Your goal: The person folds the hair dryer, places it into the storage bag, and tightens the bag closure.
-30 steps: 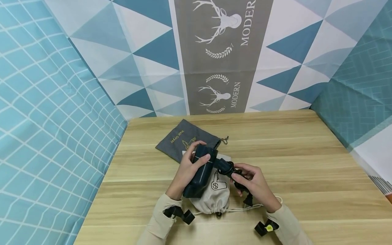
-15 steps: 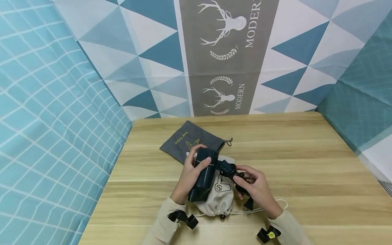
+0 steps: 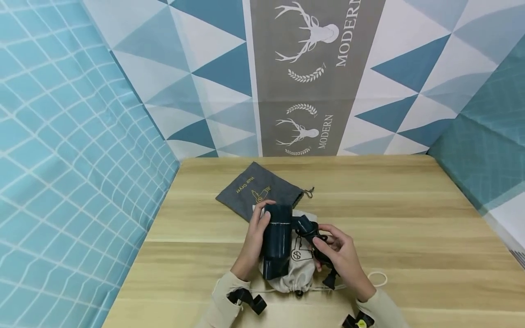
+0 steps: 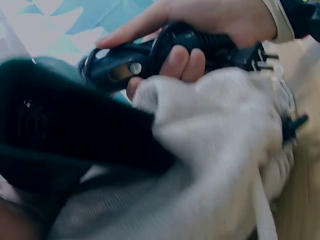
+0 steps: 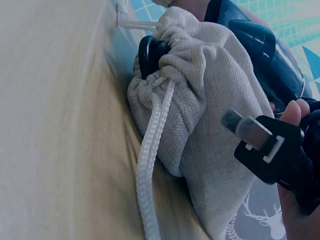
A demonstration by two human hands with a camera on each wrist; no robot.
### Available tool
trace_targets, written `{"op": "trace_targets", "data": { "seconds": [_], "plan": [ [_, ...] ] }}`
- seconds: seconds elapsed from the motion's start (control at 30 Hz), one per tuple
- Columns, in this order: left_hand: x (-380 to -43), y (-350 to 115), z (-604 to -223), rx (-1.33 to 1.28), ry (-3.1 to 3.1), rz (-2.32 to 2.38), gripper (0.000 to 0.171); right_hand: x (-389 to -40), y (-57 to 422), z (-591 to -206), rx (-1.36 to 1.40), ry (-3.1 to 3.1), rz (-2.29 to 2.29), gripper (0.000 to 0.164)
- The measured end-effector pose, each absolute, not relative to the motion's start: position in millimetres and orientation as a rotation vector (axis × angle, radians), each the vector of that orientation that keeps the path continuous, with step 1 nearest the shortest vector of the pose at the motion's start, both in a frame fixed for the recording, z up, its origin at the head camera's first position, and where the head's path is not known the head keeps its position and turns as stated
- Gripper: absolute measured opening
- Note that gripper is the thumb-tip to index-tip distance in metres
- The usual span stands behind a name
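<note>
A dark blue hair dryer (image 3: 277, 243) is held in both hands above a cream drawstring pouch (image 3: 296, 279) printed with a dryer outline. My left hand (image 3: 251, 246) grips the barrel from its left side, thumb near the edge. My right hand (image 3: 343, 253) holds the handle (image 4: 120, 62) with the black cord wound round it. The plug (image 5: 270, 145) hangs below the right fingers, its prongs bare. In the left wrist view the barrel (image 4: 70, 120) is blurred and overlaps the cream pouch; most of the left hand is out of that view.
A grey pouch (image 3: 246, 191) lettered "Hair Dryer" lies flat behind the left hand. White drawstrings (image 3: 379, 275) trail right from the cream pouch, with a black cord stop (image 5: 151, 55) at its neck. The wooden table (image 3: 389, 200) meets patterned cloth at its back and sides.
The barrel has turned from slanted to nearly straight toward me. My left thumb has shifted to its left edge. The right hand keeps its hold on the handle. The head view has moved slightly.
</note>
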State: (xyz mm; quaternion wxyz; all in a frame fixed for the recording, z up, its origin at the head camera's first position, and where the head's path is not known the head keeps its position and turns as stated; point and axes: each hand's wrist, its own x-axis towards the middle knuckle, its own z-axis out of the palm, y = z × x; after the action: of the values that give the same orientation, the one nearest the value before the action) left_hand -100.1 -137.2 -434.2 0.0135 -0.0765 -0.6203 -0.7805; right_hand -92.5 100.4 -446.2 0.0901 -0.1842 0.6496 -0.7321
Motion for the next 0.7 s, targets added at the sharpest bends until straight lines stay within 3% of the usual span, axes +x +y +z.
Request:
{"op": "trace_targets", "data": {
  "seconds": [0.7],
  "plan": [
    [-95, -132, -445, -0.242, -2.026, -2.208, 0.039, -92, 102, -451, -0.408, 1.817, -2.140, 0.037]
  ]
}}
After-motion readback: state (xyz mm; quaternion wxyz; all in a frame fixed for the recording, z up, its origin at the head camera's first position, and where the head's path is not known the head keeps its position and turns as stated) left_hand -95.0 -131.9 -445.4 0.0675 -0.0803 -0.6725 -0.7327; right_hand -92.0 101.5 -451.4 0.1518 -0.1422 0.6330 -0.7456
